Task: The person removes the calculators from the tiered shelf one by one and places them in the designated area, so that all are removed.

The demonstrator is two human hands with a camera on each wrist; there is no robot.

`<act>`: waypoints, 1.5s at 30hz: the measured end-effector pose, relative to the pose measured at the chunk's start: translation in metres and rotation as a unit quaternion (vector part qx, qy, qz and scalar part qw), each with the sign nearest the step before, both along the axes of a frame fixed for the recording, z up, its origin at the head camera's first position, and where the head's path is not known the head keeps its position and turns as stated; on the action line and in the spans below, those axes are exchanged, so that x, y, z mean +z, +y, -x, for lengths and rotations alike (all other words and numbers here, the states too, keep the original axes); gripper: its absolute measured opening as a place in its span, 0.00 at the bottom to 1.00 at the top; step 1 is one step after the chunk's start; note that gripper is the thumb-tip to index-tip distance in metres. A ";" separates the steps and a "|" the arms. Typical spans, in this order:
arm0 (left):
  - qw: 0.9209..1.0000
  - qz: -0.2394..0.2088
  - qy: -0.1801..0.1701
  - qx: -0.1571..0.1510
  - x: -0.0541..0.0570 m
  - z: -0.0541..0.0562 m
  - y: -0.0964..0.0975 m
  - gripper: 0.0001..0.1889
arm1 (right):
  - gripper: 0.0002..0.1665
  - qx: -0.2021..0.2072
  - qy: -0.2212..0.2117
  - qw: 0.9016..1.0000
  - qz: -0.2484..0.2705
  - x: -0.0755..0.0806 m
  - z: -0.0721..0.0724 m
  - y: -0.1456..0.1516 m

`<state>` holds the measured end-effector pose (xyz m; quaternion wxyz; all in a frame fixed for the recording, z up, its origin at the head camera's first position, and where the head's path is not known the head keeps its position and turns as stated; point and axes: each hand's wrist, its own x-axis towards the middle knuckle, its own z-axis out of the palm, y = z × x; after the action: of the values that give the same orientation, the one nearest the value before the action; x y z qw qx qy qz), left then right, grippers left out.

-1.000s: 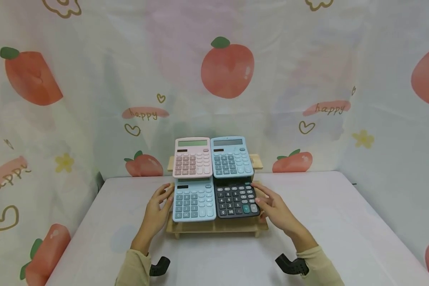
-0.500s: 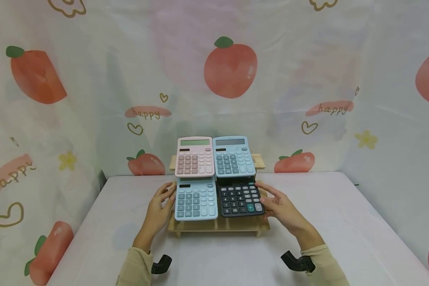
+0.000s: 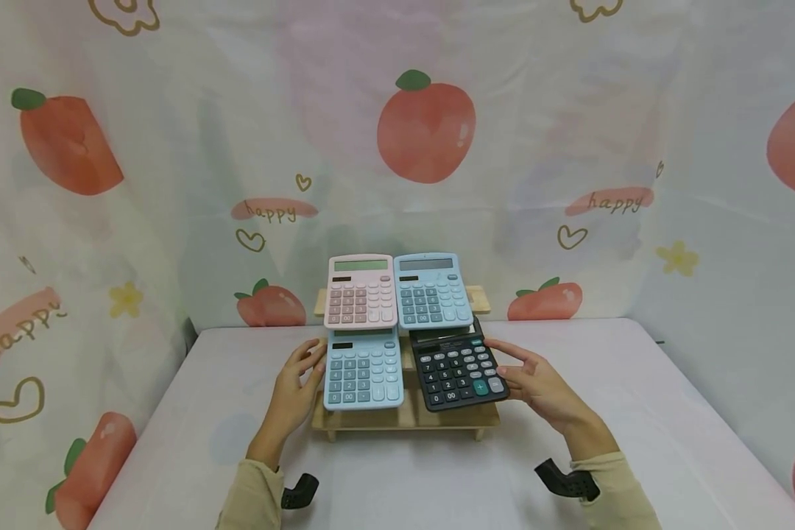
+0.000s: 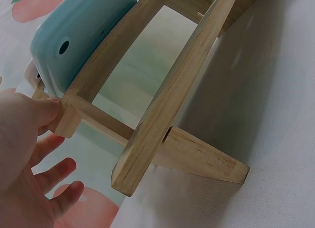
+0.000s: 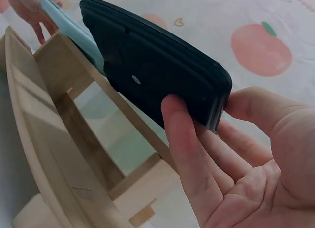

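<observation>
My right hand [image 3: 536,386] pinches a black calculator [image 3: 460,368] by its right side. Seen from the right wrist, a finger lies on its dark back [image 5: 147,75] and the thumb at its edge. The calculator tilts in front of the lower right of a wooden display stand [image 3: 411,416]. At the left, my left hand [image 3: 294,397] holds the end of the stand's crossbar [image 4: 69,114] between thumb and index finger, its other fingers apart. Just beside that grip leans a light blue calculator [image 3: 363,372].
On the upper tier stand a pink calculator [image 3: 361,292] and another blue calculator [image 3: 432,291], side by side. The stand sits on a white cloth [image 3: 411,478], with a fruit-printed curtain [image 3: 344,96] behind and at both sides.
My right hand has moved right, drawing the black calculator away from the blue one and tilting it; its screen now shows. The left hand keeps its hold on the stand.
</observation>
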<state>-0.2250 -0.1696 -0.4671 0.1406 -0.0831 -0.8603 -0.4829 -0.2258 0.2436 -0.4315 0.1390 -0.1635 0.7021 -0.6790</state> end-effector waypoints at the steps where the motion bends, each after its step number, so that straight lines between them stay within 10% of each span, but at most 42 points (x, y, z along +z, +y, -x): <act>1: 1.000 0.001 -0.001 0.000 0.000 0.000 0.000 0.21 | 0.35 0.001 0.000 1.000 0.002 0.001 0.000 0.002; 26: 1.000 0.010 0.004 0.003 -0.003 -0.003 -0.001 0.21 | 0.30 0.072 0.032 0.993 0.083 0.005 -0.006 0.058; 45: 1.000 0.000 0.012 0.002 -0.003 0.000 0.002 0.21 | 0.29 0.030 0.019 0.994 0.100 0.000 -0.005 0.091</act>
<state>-0.2245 -0.1680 -0.4704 0.1516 -0.0871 -0.8590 -0.4813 -0.2205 0.3344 -0.4310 0.1291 -0.2107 0.6280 -0.7380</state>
